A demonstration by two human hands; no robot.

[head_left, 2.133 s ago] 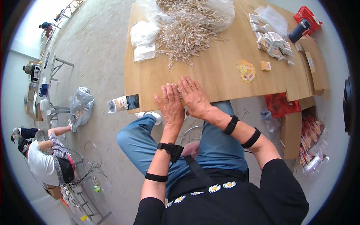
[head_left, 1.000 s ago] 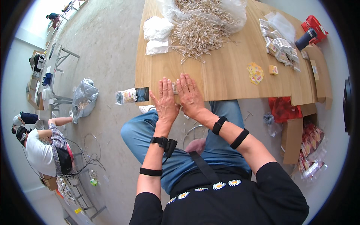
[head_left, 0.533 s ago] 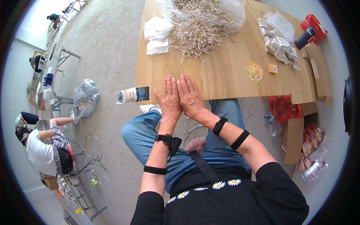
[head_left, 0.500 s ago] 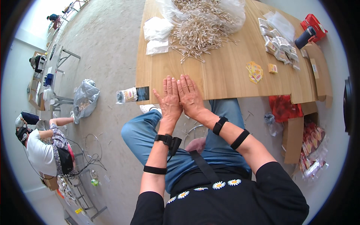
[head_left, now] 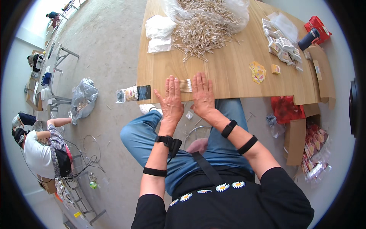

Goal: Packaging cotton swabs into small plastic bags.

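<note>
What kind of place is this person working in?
Probably a small packing workshop. A wooden table holds a loose heap of cotton swabs and small filled packets. The left hand and right hand square up a small row of swabs, and another person sits nearby on the bare concrete floor.

Probably packing workshop: heaped cotton swabs (head_left: 202,28)

I have one view only, from the head camera, looking steeply down from above my own lap. It faces forward over the wooden table (head_left: 228,72), whose near edge crosses the middle. My left hand (head_left: 171,101) and right hand (head_left: 203,95) come up from the bottom edge, close under the lens. The fisheye bends the concrete floor (head_left: 103,45) along the left side.
</note>
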